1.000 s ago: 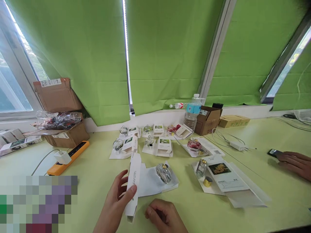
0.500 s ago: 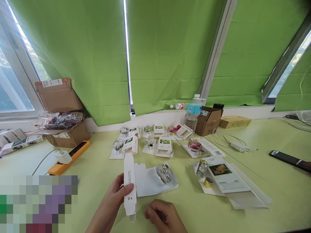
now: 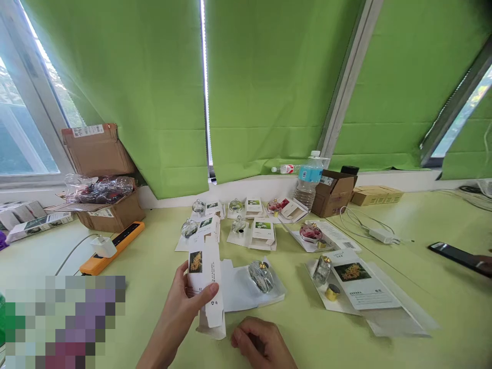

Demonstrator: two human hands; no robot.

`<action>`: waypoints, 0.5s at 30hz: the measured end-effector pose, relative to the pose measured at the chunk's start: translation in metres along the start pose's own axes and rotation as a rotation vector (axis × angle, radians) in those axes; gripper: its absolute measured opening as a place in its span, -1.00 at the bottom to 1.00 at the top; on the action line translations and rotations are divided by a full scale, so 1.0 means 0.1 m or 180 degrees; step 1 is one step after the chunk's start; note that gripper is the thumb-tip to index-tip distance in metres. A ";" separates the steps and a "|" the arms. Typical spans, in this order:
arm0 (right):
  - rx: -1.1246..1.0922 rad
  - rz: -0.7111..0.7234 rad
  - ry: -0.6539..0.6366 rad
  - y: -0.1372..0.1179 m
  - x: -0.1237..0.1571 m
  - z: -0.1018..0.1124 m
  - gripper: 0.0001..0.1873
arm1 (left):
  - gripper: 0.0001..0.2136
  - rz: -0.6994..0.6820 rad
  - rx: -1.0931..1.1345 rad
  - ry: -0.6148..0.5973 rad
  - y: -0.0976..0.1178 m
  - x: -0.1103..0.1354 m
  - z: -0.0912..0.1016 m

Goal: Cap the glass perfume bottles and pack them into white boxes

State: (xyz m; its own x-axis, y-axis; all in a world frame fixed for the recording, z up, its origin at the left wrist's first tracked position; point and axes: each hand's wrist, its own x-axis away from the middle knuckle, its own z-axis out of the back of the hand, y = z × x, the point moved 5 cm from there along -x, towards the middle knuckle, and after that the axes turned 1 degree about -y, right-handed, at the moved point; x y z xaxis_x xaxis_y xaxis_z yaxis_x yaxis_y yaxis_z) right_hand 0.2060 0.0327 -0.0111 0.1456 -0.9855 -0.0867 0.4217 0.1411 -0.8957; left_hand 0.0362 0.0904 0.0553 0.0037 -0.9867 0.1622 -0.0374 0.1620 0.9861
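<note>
White carton (image 3: pixel 212 271), in the head view, leaned slightly in the left hand (image 3: pixel 182 306) over the near part of the pale table (image 3: pixel 326 338). The thumb lay across its printed narrow side and the fingers wrapped its left edge, so the grip pinched the card between them. A flap hung loose at the lower end; whether it touched the table could not be told. The right hand (image 3: pixel 265 341) rested nearby, curled into a loose fist, and whether anything lay inside was hidden.

Just right of the carton, a white sheet (image 3: pixel 235 292) bore a glass bottle (image 3: pixel 261 277), well within reach of a careless elbow or a swinging flap. For steady handling, light pressure near the edges seemed best, since thin card would likely buckle under a hard squeeze at mid-panel. Turning the carton from the wrist, with the thumb off the lettering, would probably have kept print and picture readable. The idle right hand looked well placed to steady the loose flap.
</note>
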 end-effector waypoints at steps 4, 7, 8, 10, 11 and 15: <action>-0.0450 0.0018 -0.0050 0.04 -0.01 -0.03 -0.53 | -0.19 -0.0165 0.0047 -0.0031 0.05 -0.01 -0.03; -0.1140 0.0021 -0.0099 0.00 -0.03 -0.03 -0.53 | -0.22 -0.0306 0.0006 -0.0113 0.11 -0.05 -0.05; -0.1330 -0.0001 -0.0118 -0.05 -0.05 -0.01 -0.51 | -0.23 -0.0335 -0.0028 -0.0193 0.13 -0.07 -0.06; -0.1466 0.0089 -0.0028 -0.20 -0.10 0.06 -0.49 | -0.27 -0.0390 -0.0115 -0.0387 0.17 -0.11 -0.09; -0.1413 0.0141 0.0102 -0.30 -0.13 0.12 -0.50 | -0.29 -0.0423 -0.0152 -0.0460 0.18 -0.14 -0.11; -0.0889 0.0277 0.0471 -0.66 -0.41 0.28 -0.58 | -0.35 -0.0482 -0.0207 -0.0395 0.25 -0.24 -0.17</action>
State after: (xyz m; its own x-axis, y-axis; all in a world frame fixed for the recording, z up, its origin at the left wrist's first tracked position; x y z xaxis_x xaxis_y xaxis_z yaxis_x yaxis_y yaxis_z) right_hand 0.1973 0.0659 0.0639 0.0301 -0.9767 -0.2124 0.1487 0.2145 -0.9653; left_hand 0.0524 0.1184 0.0767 -0.1191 -0.9928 0.0102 0.0190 0.0080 0.9998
